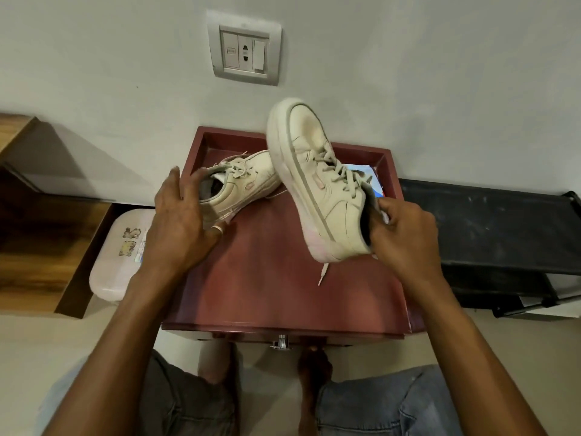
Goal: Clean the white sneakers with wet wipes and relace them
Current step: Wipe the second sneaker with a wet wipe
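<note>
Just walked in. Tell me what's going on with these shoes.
A seated person's right hand grips the heel of a cream-white laced sneaker, holding it raised, toe up, above a dark red wooden table. The left hand curls round the heel of the matching second sneaker, which rests on that table. Both shoes are laced, so neither has been unlaced yet.

Both bare forearms reach forward over the near edge of the table point(267, 287). The left hand point(182, 215) is over the table's left part, back up, its fingers spread and curved round the heel of the left shoe point(245, 180). The right hand point(405, 234) is above the table's right part, fingers and thumb curled on the heel of the right shoe point(320, 184), holding it off the table.
</note>
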The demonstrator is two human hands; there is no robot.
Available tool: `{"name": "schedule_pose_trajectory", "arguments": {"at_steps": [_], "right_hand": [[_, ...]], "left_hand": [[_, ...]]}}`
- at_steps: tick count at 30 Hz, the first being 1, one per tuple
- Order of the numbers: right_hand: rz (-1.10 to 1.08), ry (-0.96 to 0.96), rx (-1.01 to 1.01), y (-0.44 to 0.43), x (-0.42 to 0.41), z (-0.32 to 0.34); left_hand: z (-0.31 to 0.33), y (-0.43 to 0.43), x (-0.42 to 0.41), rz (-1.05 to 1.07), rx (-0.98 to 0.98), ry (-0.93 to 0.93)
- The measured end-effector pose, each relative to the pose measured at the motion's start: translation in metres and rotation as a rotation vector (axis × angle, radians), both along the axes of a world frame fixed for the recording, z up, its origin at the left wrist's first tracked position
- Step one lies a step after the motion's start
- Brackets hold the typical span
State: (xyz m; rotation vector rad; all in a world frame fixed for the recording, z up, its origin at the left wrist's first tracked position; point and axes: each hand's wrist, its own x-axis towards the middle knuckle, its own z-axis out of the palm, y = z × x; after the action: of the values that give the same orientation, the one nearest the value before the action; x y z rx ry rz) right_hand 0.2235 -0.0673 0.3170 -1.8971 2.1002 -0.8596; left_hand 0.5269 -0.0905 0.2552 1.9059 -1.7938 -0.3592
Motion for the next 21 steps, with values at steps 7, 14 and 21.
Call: {"name": "schedule_pose_trajectory", "arguments": {"at_steps": [7,14,21], "right_hand": [[-0.029,-0.048,0.018,-0.010,0.011,-0.006],[-0.078,-0.122,-0.131,-0.015,0.016,-0.004],[-0.077,-0.149,-0.180,-0.039,0.030,-0.011]], "left_hand": [[-0.007,-0.017,-0.007,0.049,0.056,-0.216],[0.011,-0.010,-0.009,0.218,-0.128,-0.005],[0.029,0.009,0.008,0.326,-0.408,0.290]]}}
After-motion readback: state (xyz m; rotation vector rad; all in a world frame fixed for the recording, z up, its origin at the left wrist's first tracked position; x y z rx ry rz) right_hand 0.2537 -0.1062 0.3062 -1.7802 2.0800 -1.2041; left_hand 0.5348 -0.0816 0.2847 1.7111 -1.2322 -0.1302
